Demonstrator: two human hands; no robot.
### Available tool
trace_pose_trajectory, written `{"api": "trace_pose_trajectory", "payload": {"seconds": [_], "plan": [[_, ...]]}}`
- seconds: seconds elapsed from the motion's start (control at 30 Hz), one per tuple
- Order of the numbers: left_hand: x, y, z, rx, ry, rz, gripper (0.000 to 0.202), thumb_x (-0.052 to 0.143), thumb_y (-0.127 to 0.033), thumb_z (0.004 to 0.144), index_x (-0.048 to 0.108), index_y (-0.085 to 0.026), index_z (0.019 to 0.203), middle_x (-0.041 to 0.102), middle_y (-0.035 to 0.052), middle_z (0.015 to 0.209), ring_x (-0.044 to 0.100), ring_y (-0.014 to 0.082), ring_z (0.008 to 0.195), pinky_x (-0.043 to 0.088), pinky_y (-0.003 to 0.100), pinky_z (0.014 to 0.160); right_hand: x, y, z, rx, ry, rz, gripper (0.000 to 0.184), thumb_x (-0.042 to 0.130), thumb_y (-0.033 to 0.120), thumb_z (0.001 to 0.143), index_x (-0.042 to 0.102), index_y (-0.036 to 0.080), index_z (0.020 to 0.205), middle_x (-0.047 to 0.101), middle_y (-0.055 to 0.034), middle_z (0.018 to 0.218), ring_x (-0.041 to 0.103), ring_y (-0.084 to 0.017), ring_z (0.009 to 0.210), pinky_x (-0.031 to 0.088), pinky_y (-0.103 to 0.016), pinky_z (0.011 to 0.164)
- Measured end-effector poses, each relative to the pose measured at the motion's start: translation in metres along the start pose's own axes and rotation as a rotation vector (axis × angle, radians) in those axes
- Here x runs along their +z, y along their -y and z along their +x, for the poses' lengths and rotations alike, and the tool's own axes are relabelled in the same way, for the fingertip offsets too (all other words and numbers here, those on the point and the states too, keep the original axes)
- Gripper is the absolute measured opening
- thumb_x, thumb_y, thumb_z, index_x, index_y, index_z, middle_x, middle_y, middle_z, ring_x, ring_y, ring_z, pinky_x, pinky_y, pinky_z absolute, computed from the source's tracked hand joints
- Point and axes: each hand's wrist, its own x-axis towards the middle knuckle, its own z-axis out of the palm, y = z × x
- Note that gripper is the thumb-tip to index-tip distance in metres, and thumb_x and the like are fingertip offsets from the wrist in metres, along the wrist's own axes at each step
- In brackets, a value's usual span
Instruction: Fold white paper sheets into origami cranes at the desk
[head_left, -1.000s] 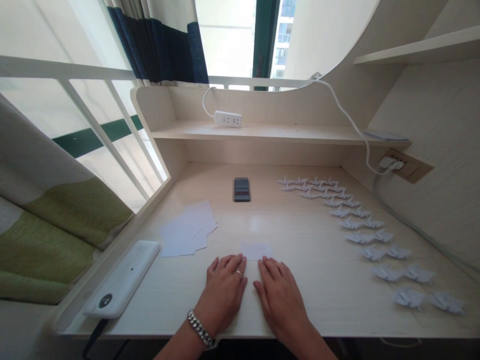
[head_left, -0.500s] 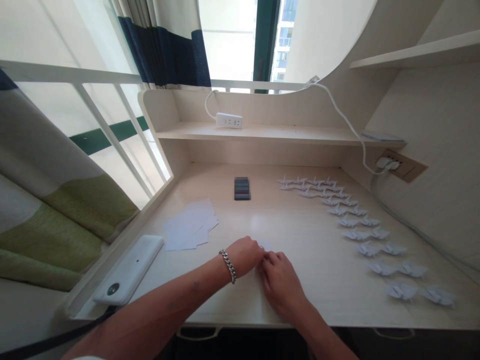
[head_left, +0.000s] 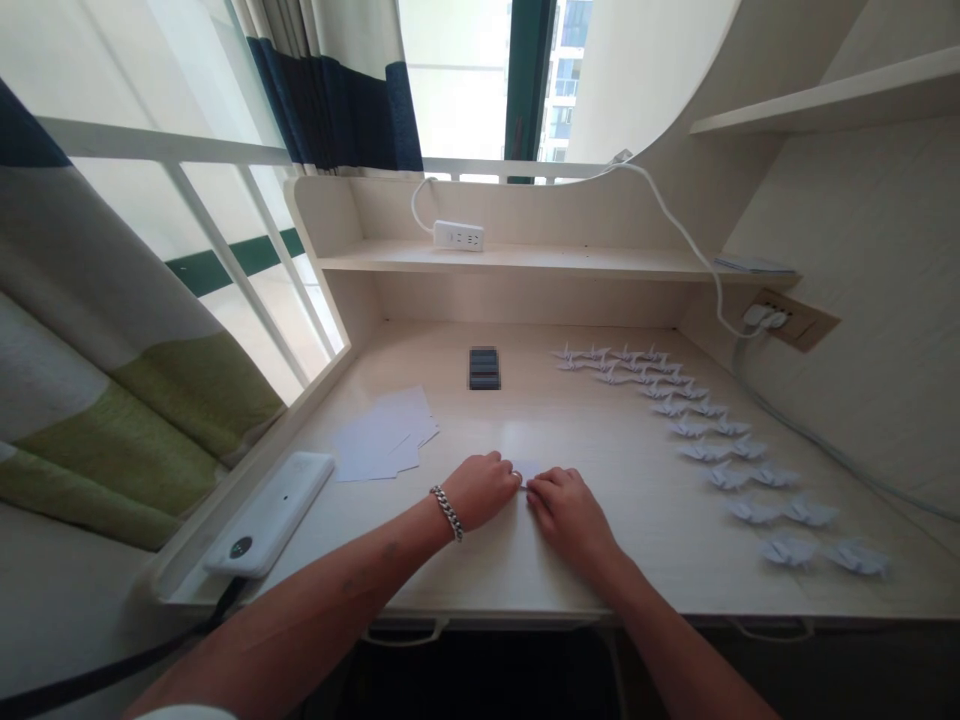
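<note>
A small piece of white paper [head_left: 528,468] lies on the desk, partly hidden behind my fingers. My left hand [head_left: 482,492], with a chain bracelet at the wrist and a ring, pinches its left side with closed fingers. On the right side, my right hand [head_left: 571,515] holds the same paper, fingers bent and pressed together. The fingertips of both hands are close to each other. Loose white paper sheets [head_left: 379,440] overlap to the left of my hands. Several folded paper cranes [head_left: 703,451] stand in rows at the right.
A dark, blurred rectangular object [head_left: 484,368] lies towards the back of the desk [head_left: 600,570]. At the left edge rests a white device [head_left: 270,515] with a black strap. A power strip [head_left: 458,236] sits on the shelf [head_left: 570,260], its cable running to a wall socket [head_left: 795,320].
My hands have moved slightly apart, and more of the paper shows between and behind them. The whole view has shifted a little, with the desk appearing higher.
</note>
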Motion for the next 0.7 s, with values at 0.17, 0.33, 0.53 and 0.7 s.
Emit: {"api": "trace_pose_trajectory", "payload": {"seconds": [0.17, 0.33, 0.53, 0.7], "plan": [[-0.005, 0.02, 0.003, -0.222, -0.187, -0.458, 0.024, 0.048, -0.019, 0.086, 0.072, -0.02, 0.09, 0.072, 0.0073, 0.089, 0.065, 0.0193, 0.081, 0.048, 0.03, 0.075, -0.002, -0.018, 0.026, 0.131, -0.078, 0.34, 0.015, 0.058, 0.026, 0.081, 0.071, 0.017, 0.082, 0.067, -0.0074, 0.091, 0.058, -0.021, 0.088, 0.045, -0.036, 0.084], [-0.004, 0.052, 0.009, -0.459, -0.337, -0.932, 0.024, 0.061, -0.034, 0.077, 0.073, -0.014, 0.082, 0.069, 0.0049, 0.068, 0.061, 0.0152, 0.061, 0.045, 0.025, 0.058, -0.005, -0.023, 0.065, 0.391, -0.024, 0.89, 0.028, 0.065, 0.043, 0.072, 0.064, 0.015, 0.075, 0.062, -0.0012, 0.068, 0.058, -0.014, 0.063, 0.05, -0.027, 0.056], [0.002, 0.091, 0.009, -0.675, -0.527, -1.267, 0.026, 0.07, -0.036, 0.067, 0.066, -0.01, 0.072, 0.06, 0.0018, 0.058, 0.055, 0.0104, 0.053, 0.046, 0.024, 0.055, -0.009, -0.012, 0.102, 0.416, -0.001, 0.921, 0.023, 0.07, 0.036, 0.071, 0.063, 0.014, 0.071, 0.061, -0.0012, 0.065, 0.058, -0.011, 0.051, 0.046, -0.021, 0.044], [0.009, 0.098, 0.023, -0.687, -0.59, -1.366, 0.038, 0.069, -0.046, 0.069, 0.066, -0.012, 0.084, 0.068, 0.0056, 0.08, 0.058, 0.0106, 0.061, 0.047, 0.023, 0.055, 0.001, -0.018, 0.122, 0.39, 0.019, 0.99, 0.027, 0.076, 0.038, 0.066, 0.063, 0.013, 0.067, 0.06, -0.0001, 0.06, 0.057, -0.01, 0.049, 0.047, -0.02, 0.042]]}}
